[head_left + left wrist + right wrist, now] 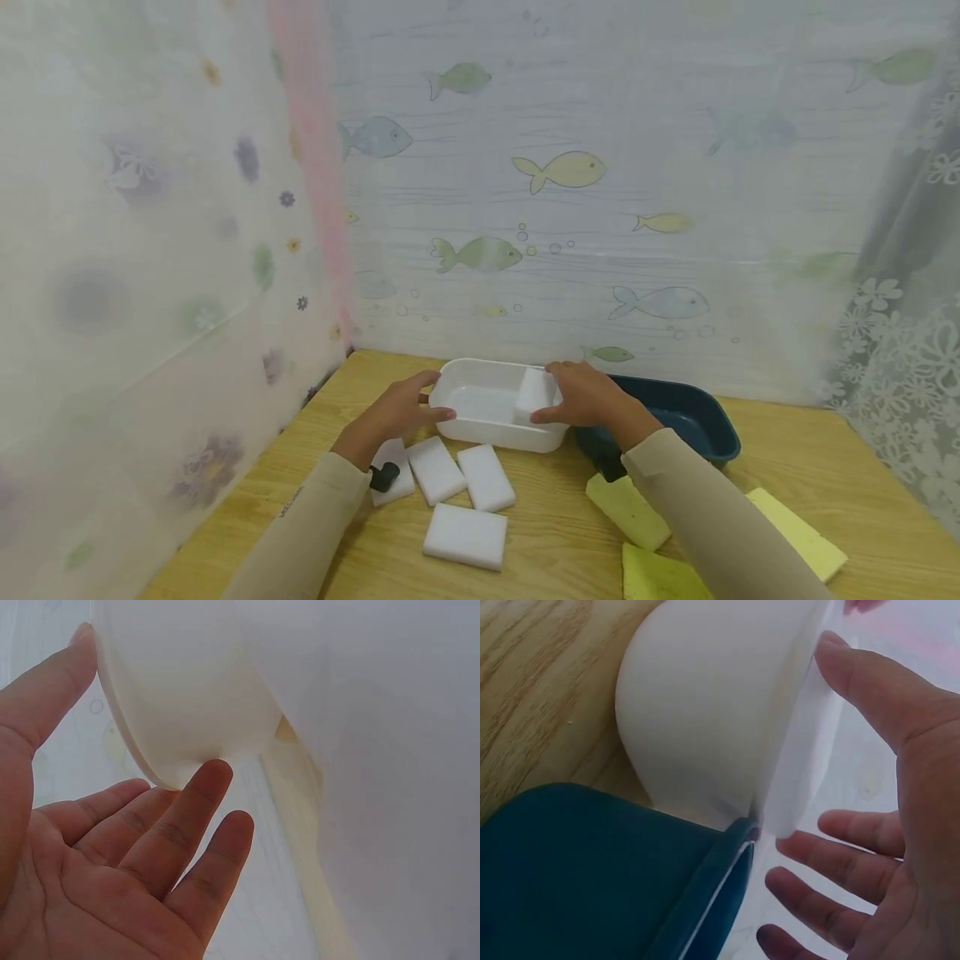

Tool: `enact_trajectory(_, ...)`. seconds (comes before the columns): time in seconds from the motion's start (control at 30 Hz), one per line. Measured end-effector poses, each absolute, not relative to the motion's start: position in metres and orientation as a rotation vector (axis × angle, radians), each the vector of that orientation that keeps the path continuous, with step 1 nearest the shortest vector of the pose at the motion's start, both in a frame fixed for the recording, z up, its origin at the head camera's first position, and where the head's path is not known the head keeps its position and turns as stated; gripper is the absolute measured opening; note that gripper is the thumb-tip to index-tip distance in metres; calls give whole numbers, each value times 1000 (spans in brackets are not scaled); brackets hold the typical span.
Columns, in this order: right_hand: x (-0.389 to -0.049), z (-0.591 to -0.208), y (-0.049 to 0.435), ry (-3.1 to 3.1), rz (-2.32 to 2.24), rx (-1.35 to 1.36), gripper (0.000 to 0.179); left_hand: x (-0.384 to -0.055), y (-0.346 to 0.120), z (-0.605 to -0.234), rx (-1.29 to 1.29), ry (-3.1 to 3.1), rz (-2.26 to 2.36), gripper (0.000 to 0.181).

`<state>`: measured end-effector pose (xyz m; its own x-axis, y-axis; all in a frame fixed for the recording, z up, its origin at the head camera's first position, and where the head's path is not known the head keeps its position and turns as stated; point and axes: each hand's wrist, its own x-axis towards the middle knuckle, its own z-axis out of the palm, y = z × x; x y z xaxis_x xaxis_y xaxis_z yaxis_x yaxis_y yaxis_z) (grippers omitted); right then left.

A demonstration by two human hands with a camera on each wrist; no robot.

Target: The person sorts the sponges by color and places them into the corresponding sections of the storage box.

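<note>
The white plastic basin (pixel 480 433) stands near the table's far edge. At its left end my left hand (pixel 401 408) holds it, thumb at the rim and fingertips on the outer wall, as the left wrist view shows. A white sponge (pixel 531 392) is upright at the basin's right end. My right hand (pixel 581 396) holds this sponge between thumb and fingertips; in the right wrist view the sponge (pixel 806 757) sticks up past the rim. Close by the right hand, a dark teal basin (pixel 701 417) sits against the white one.
Several white sponges (pixel 467 536) lie on the wooden table (pixel 555 533) in front of the white basin. Yellow sponges (pixel 630 510) are at the right, partly under the right forearm. A fish-patterned curtain (pixel 480 308) hangs right behind the table.
</note>
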<state>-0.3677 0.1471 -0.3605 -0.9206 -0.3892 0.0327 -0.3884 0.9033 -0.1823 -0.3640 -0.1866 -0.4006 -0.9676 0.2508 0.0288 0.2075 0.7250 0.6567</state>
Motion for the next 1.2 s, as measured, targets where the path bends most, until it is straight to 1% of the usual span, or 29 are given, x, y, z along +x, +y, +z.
enact_trajectory(0.23, -373, -365, 146, 3074, -217, -609, 91, -363, -186, -400, 361, 2851, 1074, 93)
enact_trajectory(0.43, -375, -368, 146, 3071, -172, -611, 90, -362, -186, -401, 352, 2849, 1075, 93)
enact_trajectory(1.0, -378, -376, 149, 3070, -163, -550, 100, -364, -186, -401, 352, 2861, 1064, 93)
enact_trajectory(1.2, -377, -374, 148, 3072, -166, -558, 101, -363, -186, -401, 358, 2865, 1065, 93)
